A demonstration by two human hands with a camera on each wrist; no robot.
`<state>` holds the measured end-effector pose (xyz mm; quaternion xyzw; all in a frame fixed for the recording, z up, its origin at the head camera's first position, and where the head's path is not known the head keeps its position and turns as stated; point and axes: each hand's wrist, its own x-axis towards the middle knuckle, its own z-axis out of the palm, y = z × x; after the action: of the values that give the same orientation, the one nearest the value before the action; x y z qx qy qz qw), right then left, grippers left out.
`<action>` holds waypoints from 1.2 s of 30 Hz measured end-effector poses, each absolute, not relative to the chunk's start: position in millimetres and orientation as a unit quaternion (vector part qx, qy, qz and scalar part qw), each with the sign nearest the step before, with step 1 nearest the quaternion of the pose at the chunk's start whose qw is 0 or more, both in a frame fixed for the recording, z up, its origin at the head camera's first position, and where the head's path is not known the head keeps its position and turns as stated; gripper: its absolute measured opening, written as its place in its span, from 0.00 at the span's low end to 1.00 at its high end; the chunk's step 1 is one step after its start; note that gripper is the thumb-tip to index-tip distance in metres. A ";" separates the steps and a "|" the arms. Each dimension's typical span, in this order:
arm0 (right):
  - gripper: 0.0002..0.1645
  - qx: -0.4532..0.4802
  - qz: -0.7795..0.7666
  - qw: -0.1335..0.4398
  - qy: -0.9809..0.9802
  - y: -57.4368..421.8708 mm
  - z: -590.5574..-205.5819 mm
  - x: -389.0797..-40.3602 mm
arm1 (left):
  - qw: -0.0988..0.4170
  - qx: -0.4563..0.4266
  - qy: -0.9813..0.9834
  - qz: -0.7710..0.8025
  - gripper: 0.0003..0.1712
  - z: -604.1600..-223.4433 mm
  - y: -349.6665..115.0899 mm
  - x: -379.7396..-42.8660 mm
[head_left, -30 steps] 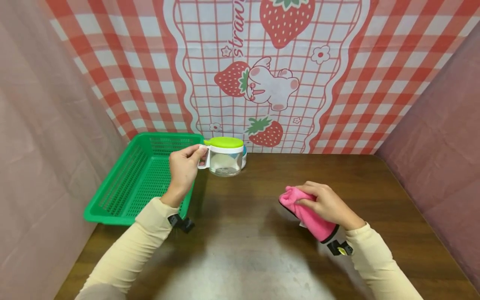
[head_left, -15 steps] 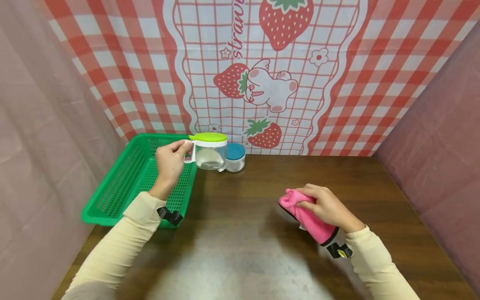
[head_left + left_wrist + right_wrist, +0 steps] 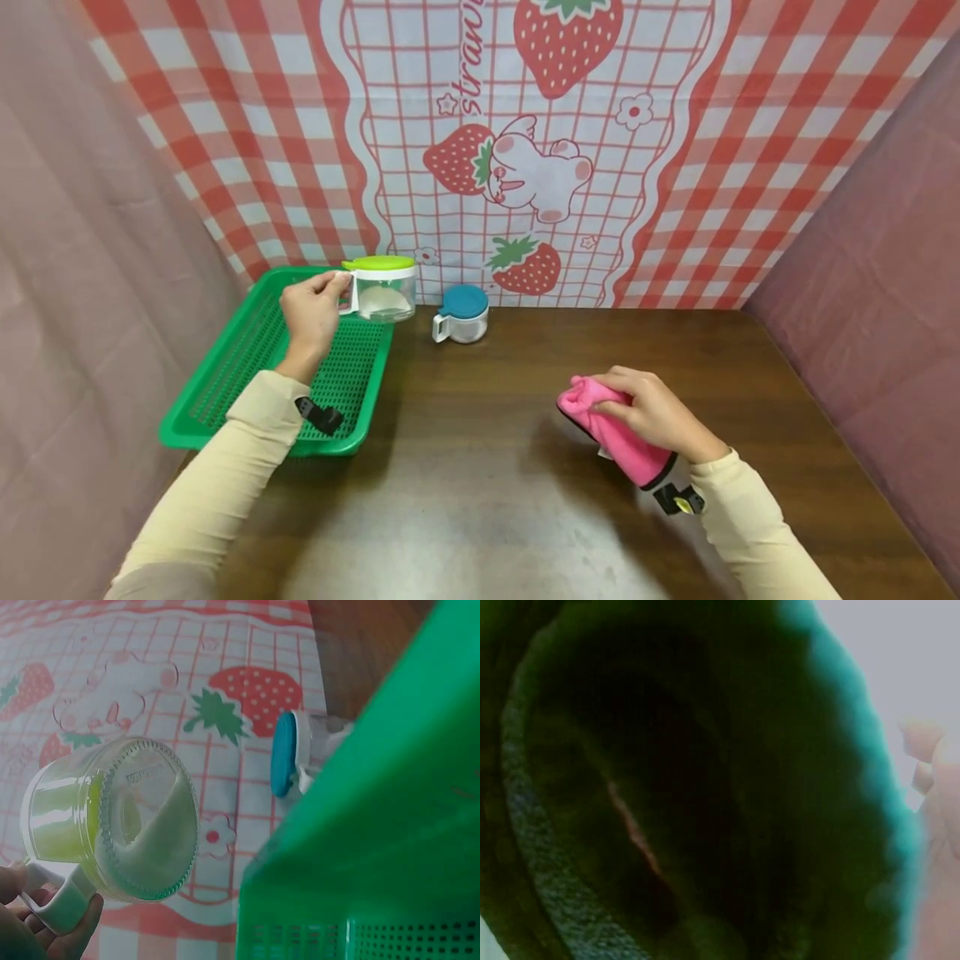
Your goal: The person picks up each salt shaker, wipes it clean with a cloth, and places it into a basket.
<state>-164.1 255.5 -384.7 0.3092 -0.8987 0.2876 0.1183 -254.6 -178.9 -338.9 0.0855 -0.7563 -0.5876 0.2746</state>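
- Lime-lidded handled jar (image 3: 386, 292) could be swinging or slipping, I judge, since the left hand (image 3: 311, 315) is pinching only its white handle (image 3: 71, 900); its base could be knocking the green basket (image 3: 352, 358).
- It is hanging just right of that hand, near the basket's far right corner.
- Well apart, the right hand (image 3: 654, 408) is gripping a pink cloth (image 3: 632, 446) above the worktop (image 3: 487, 442).

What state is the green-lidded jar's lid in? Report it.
Shut: the green lid lies flat across the white rim of the jar.
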 end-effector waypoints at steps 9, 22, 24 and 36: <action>0.16 0.307 0.278 0.119 -0.903 256.1 -384.6 -164.2 | 0.264 0.125 -0.742 -0.604 0.17 -342.5 -194.6 -265.1; 0.17 0.306 0.281 0.117 -0.902 256.7 -384.9 -165.1 | 0.246 0.182 -0.718 -0.626 0.18 -349.1 -215.9 -276.8; 0.16 0.306 0.282 0.117 -0.902 256.8 -385.1 -165.3 | 0.247 0.188 -0.721 -0.620 0.18 -350.8 -218.9 -277.9; 0.17 0.298 0.277 0.114 -0.906 258.5 -384.7 -164.0 | 0.242 0.236 -0.751 -0.568 0.17 -360.6 -236.2 -282.1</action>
<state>-164.0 258.5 -384.7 0.2980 -0.9063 0.2773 0.1136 -282.1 -236.2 -360.6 0.2355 -0.7509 -0.5677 0.2418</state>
